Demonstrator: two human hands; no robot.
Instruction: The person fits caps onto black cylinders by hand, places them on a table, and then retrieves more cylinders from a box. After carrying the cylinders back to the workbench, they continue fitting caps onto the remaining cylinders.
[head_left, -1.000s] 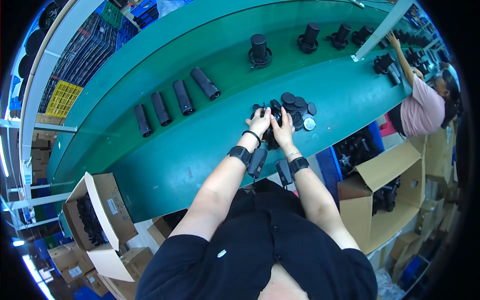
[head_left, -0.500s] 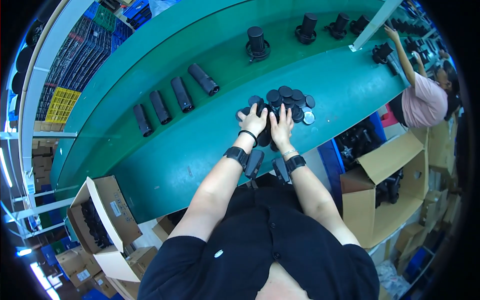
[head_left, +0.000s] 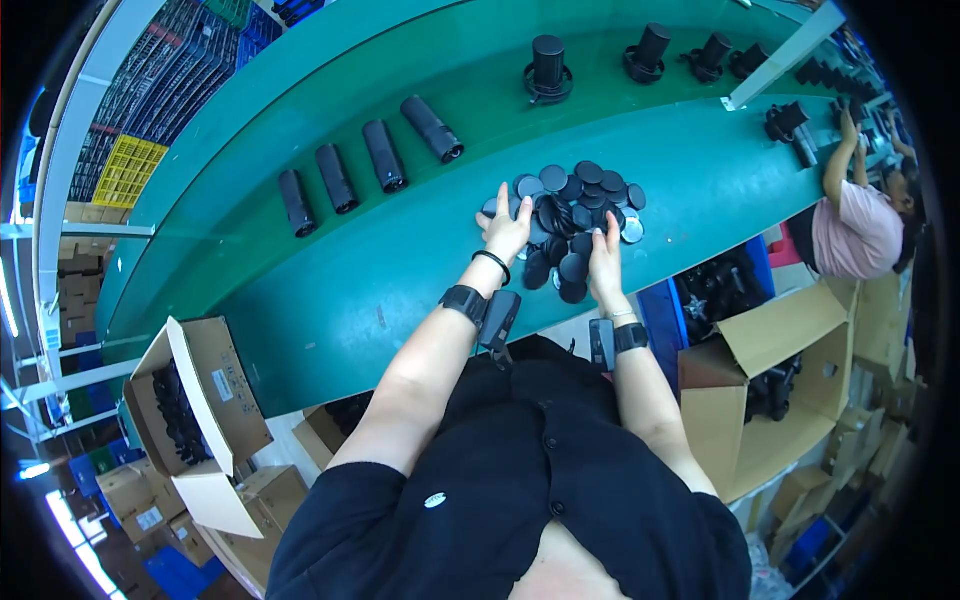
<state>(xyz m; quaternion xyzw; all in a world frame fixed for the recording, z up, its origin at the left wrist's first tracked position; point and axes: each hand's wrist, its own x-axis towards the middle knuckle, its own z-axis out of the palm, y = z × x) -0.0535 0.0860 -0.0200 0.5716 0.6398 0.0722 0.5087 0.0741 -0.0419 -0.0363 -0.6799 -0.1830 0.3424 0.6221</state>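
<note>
A loose pile of round black discs (head_left: 575, 215) lies on the green tabletop (head_left: 400, 310) in front of me. At the pile's left edge, my left hand (head_left: 507, 233) touches the discs with its fingers spread apart. My right hand (head_left: 605, 265) is upright along the near right side, its fingers stretched out and nothing held in it. One disc at the right, a silvery one (head_left: 632, 231), shows a shiny face. Some discs behind my fingers are partly hidden.
Several black cylinders (head_left: 385, 157) lie on the green belt beyond the table, and black cylinders with ring bases (head_left: 548, 70) stand farther right. Open cartons of black parts flank me: a left carton (head_left: 225, 390) and a right carton (head_left: 715, 430). A co-worker (head_left: 858, 225) sits at the right.
My hands have moved apart, the right one to the right and slightly nearer. More of the disc pile shows between them. The co-worker's arm has lowered toward the parts on the right.
</note>
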